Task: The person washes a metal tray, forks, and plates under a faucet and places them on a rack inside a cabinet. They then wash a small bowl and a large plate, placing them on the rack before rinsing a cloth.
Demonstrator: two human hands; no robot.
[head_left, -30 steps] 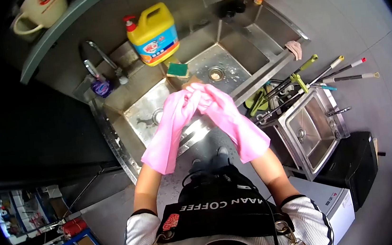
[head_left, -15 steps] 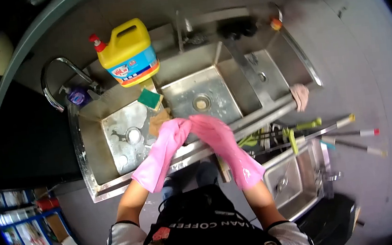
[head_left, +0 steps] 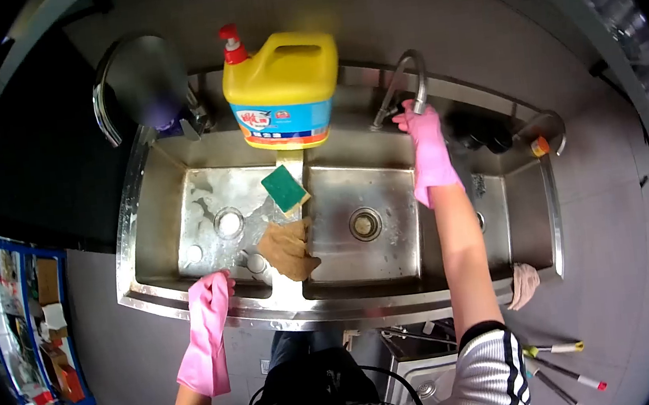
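My right hand [head_left: 421, 130], in a long pink rubber glove, is at the middle faucet [head_left: 420, 74]. Its fingers bend in around the faucet's lower part; the spout end hides some of them. My left hand [head_left: 211, 292], gloved the same way, hangs over the front rim of the left sink basin [head_left: 156, 220]. Those fingers are curled in, and nothing shows between them. A brown cloth [head_left: 290, 249] lies over the divider near the front. Behind it, a green and yellow sponge [head_left: 284, 188] rests on the same divider.
A yellow detergent jug [head_left: 280, 81] with a red pump stands behind the divider. The middle basin [head_left: 338, 256] has a round drain. Dark objects [head_left: 483, 134] and an orange-lidded item [head_left: 540, 146] sit at the back right. A pinkish rag [head_left: 523, 286] hangs on the front rim.
My hands were together over the front rim; they have parted. The right has reached forward and right to the faucet, the left has moved left. The view has shifted.
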